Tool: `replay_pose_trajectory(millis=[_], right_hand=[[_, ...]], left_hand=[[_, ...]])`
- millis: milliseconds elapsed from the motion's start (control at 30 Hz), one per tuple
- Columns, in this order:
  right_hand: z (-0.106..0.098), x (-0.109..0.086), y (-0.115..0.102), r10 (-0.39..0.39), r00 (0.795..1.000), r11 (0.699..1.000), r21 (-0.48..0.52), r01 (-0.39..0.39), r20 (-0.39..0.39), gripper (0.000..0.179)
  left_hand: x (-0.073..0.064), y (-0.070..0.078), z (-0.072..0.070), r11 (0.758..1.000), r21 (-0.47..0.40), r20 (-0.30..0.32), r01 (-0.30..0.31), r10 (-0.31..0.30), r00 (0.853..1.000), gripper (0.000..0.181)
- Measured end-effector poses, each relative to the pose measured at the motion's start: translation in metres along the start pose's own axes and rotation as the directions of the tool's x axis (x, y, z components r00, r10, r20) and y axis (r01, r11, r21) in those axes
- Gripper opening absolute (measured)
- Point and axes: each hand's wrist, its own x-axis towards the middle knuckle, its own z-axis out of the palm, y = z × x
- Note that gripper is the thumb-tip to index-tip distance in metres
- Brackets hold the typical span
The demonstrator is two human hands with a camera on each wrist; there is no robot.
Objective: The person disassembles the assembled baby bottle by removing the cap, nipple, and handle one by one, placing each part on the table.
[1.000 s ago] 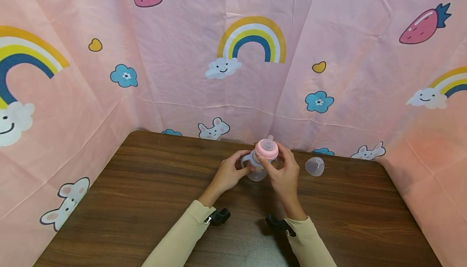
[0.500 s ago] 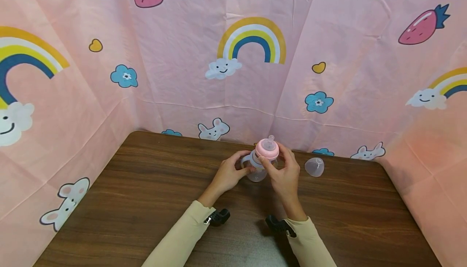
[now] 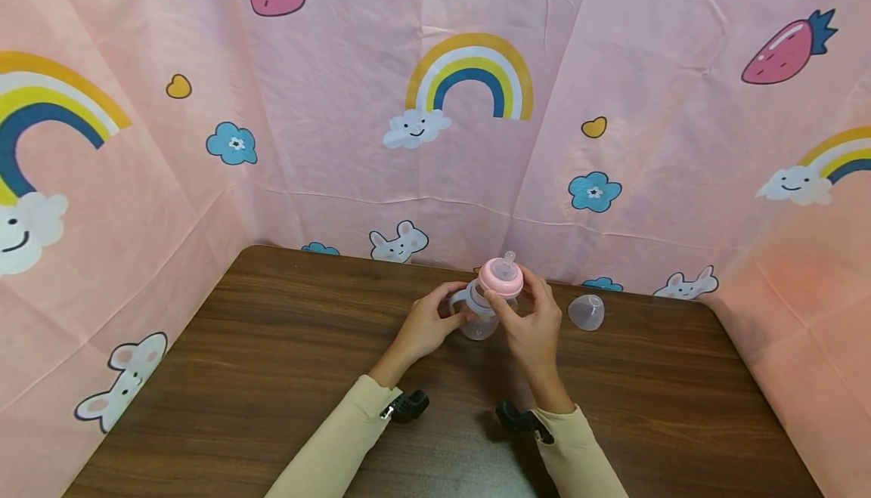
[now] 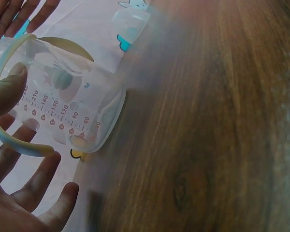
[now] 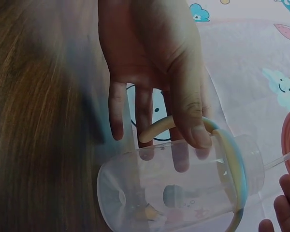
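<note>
- Feeding bottle (image 3: 481,327), clear: located at 1 o'clock of the worktop (image 3: 327,332), near the far edge, with measuring marks printed on its wall
- Left grip (image 3: 430,324), bare hand: clasped on the bottle from its 9 o'clock side, thumb pressed to the wall, a fingertip placed at the pale handle (image 4: 24,146)
- Right grip (image 3: 534,324), bare hand: pink collar (image 3: 501,288) pinched between thumb and fingers from its 4 o'clock side
- Teat (image 3: 509,257), clear: carried on top of the collar, pointed toward 1 o'clock
- Straw (image 5: 280,160), thin: seen between collar and bottle neck, which are held just apart
- Clear cap (image 3: 587,313): laid on the worktop at 3 o'clock of the bottle, untouched
- Sleeves (image 3: 340,437), cream: worn on both arms, entered from 6 o'clock
- Backdrop (image 3: 340,165), pink cloth: hung at 12 o'clock beyond the worktop, printed with rainbows, strawberries and rabbits
</note>
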Motion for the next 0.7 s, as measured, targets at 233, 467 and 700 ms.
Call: replay_pose_trajectory(millis=[233,467,700], right_hand=[[-0.004,0.0,-0.03,0.008,1.0,1.0,0.013,-0.008,0.005,0.052],[-0.005,0.001,-0.033,0.029,1.0,0.999,0.027,-0.029,0.005,0.054],[-0.005,0.002,-0.021,0.037,0.999,0.999,0.029,-0.037,-0.002,0.056]], left_hand=[[0.0,-0.001,0.0,1.0,-0.014,-0.003,0.003,-0.003,1.0,0.054],[0.0,-0.001,0.0,1.0,-0.019,-0.005,-0.003,0.003,1.0,0.053],[0.0,0.001,0.0,1.0,-0.025,-0.006,-0.015,0.015,1.0,0.053]])
